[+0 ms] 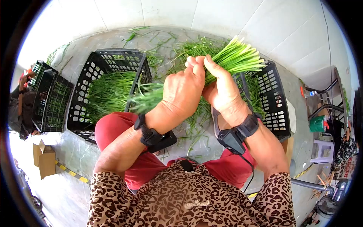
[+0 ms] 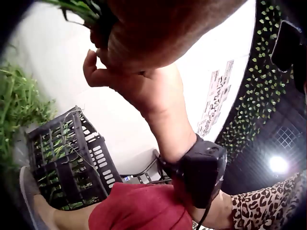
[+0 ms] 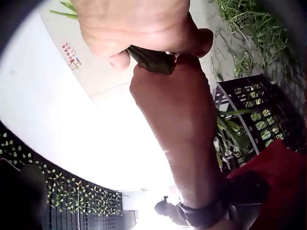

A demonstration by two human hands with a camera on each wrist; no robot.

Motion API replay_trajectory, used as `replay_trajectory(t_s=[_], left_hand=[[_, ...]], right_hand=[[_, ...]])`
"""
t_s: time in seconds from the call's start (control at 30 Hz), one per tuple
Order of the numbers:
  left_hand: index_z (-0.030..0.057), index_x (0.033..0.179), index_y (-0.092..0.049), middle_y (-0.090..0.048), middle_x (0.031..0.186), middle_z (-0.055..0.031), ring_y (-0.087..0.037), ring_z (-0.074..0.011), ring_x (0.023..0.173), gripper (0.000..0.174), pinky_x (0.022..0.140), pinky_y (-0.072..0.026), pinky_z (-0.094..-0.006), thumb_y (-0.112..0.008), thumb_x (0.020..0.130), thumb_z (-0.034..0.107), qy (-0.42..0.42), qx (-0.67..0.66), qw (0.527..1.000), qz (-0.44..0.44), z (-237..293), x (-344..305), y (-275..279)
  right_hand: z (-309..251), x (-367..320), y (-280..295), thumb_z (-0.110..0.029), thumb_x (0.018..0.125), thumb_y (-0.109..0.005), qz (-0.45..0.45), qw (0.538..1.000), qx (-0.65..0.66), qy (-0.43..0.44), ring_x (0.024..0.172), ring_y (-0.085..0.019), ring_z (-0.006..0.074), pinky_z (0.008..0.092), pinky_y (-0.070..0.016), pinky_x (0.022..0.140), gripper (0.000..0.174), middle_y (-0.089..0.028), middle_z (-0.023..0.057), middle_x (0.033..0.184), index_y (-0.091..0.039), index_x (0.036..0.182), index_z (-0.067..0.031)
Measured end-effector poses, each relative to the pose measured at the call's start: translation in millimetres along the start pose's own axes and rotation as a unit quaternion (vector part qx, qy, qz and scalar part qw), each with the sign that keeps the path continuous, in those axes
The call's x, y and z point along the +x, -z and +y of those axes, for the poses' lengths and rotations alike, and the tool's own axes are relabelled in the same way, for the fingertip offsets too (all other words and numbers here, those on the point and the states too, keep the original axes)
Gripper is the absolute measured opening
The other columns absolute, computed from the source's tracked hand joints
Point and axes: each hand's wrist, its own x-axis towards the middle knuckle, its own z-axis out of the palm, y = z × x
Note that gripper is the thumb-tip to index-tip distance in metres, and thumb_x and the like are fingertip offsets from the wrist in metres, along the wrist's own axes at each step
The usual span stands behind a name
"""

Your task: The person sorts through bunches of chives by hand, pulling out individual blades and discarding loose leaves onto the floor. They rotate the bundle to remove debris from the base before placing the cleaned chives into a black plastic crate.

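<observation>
A bunch of long green chives (image 1: 236,56) is held up in front of me, cut ends pointing up and right, leafy tips trailing down left. My left hand (image 1: 187,85) grips the bunch around its middle, fingers wrapped over it. Right beside it, my right hand (image 1: 221,87) also holds the bunch, thumb up along the stems. In the left wrist view the left hand (image 2: 158,28) fills the top, with the right hand (image 2: 139,81) below. The right wrist view shows the right hand (image 3: 134,24) pinching the dark green stems (image 3: 151,58).
A black plastic crate (image 1: 81,98) full of chives stands at my left knee; another black crate (image 1: 274,102) is on the right. Loose chives (image 1: 181,49) litter the grey floor. Stacked crates (image 1: 49,98), a cardboard box (image 1: 44,159) and a white stool (image 1: 321,151) stand further out.
</observation>
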Motion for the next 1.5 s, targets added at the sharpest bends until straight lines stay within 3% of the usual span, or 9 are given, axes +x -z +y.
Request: replay_trajectory(t_s=[0.1, 0.3, 0.6, 0.87, 0.97, 1.03, 1.1, 1.17, 1.5], left_hand=[[-0.0087, 0.120, -0.036, -0.059, 0.082, -0.0161, -0.061, -0.0344, 0.067, 0.055, 0.054, -0.0494, -0.0415, -0.057, 0.070, 0.002, 0.020, -0.026, 0.999, -0.031, 3, -1, 0], [0.0004, 0.101, -0.043, -0.059, 0.079, -0.0163, -0.061, -0.0354, 0.066, 0.036, 0.055, -0.0491, -0.0440, -0.060, 0.070, 0.003, 0.023, -0.040, 0.998, -0.041, 2, -1, 0], [0.0011, 0.081, -0.053, -0.061, 0.068, -0.0191, -0.063, -0.0374, 0.068, 0.009, 0.060, -0.0495, -0.0451, -0.055, 0.073, 0.002, 0.022, 0.074, 0.981, -0.179, -30, 6, 6], [0.0031, 0.084, -0.054, -0.058, 0.082, -0.0156, -0.060, -0.0378, 0.075, 0.009, 0.066, -0.0494, -0.0427, -0.055, 0.075, 0.002, 0.010, 0.090, 0.996, -0.010, -47, 15, 8], [0.0019, 0.088, -0.057, -0.057, 0.077, -0.0155, -0.061, -0.0311, 0.069, 0.011, 0.066, -0.0495, -0.0385, -0.057, 0.077, 0.005, 0.010, -0.038, 0.997, 0.064, -50, 20, 6], [0.0020, 0.088, -0.059, -0.058, 0.074, -0.0116, -0.059, -0.0221, 0.066, 0.010, 0.064, -0.0487, -0.0333, -0.059, 0.079, 0.007, 0.051, -0.186, 0.981, 0.012, -44, 23, 14], [0.0022, 0.088, -0.060, -0.059, 0.073, -0.0073, -0.056, -0.0145, 0.065, 0.010, 0.062, -0.0475, -0.0284, -0.060, 0.082, 0.010, 0.113, -0.343, 0.931, -0.057, -38, 26, 22], [0.0025, 0.086, -0.060, -0.059, 0.072, -0.0025, -0.054, -0.0082, 0.066, 0.010, 0.061, -0.0459, -0.0239, -0.060, 0.085, 0.012, 0.190, -0.499, 0.835, -0.135, -33, 26, 28], [0.0020, 0.089, -0.061, -0.057, 0.072, 0.0017, -0.052, -0.0056, 0.065, 0.011, 0.061, -0.0436, -0.0210, -0.061, 0.086, 0.012, 0.154, -0.569, 0.792, -0.161, -23, 20, 32]], right_hand=[[-5, 2, -1, -0.025, 0.089, -0.058, 0.014, 1.000, -0.024, 0.000, 0.107, -0.054, 0.0230, 0.0397, -0.0372, 0.099, 0.021, -0.062, 0.0108, 0.107, -0.059, 0.096, -0.0052], [-38, 9, 4, -0.017, 0.087, -0.058, -0.005, 0.997, 0.013, 0.071, 0.093, -0.062, 0.0266, 0.0366, -0.0464, 0.085, 0.015, -0.066, 0.0113, 0.090, -0.060, 0.087, -0.0019], [-119, -8, 56, -0.018, 0.090, -0.054, 0.054, 0.968, 0.127, 0.211, 0.066, -0.048, 0.0155, 0.0359, -0.0429, 0.075, 0.017, -0.048, 0.0002, 0.067, -0.051, 0.077, -0.0077], [-124, -21, 64, -0.021, 0.092, -0.052, 0.021, 0.969, 0.118, 0.214, 0.064, -0.045, 0.0128, 0.0333, -0.0395, 0.073, 0.017, -0.044, -0.0019, 0.067, -0.050, 0.081, -0.0083], [-123, -21, 57, -0.022, 0.092, -0.052, 0.011, 0.971, 0.107, 0.212, 0.064, -0.045, 0.0124, 0.0333, -0.0393, 0.073, 0.016, -0.042, -0.0024, 0.068, -0.049, 0.083, -0.0083], [-122, -23, 53, -0.022, 0.092, -0.053, -0.004, 0.973, 0.112, 0.204, 0.064, -0.045, 0.0124, 0.0333, -0.0393, 0.073, 0.016, -0.042, -0.0025, 0.068, -0.049, 0.084, -0.0082], [-121, -21, 51, -0.022, 0.092, -0.053, -0.014, 0.974, 0.117, 0.192, 0.064, -0.045, 0.0124, 0.0334, -0.0393, 0.074, 0.016, -0.042, -0.0025, 0.068, -0.049, 0.085, -0.0081], [-121, -20, 49, -0.023, 0.092, -0.053, -0.022, 0.976, 0.124, 0.179, 0.065, -0.045, 0.0124, 0.0336, -0.0394, 0.074, 0.017, -0.042, -0.0025, 0.068, -0.049, 0.085, -0.0080], [-112, -14, 38, -0.023, 0.091, -0.054, -0.032, 0.981, 0.122, 0.146, 0.065, -0.046, 0.0117, 0.0338, -0.0398, 0.073, 0.017, -0.044, -0.0028, 0.068, -0.050, 0.084, -0.0079]])
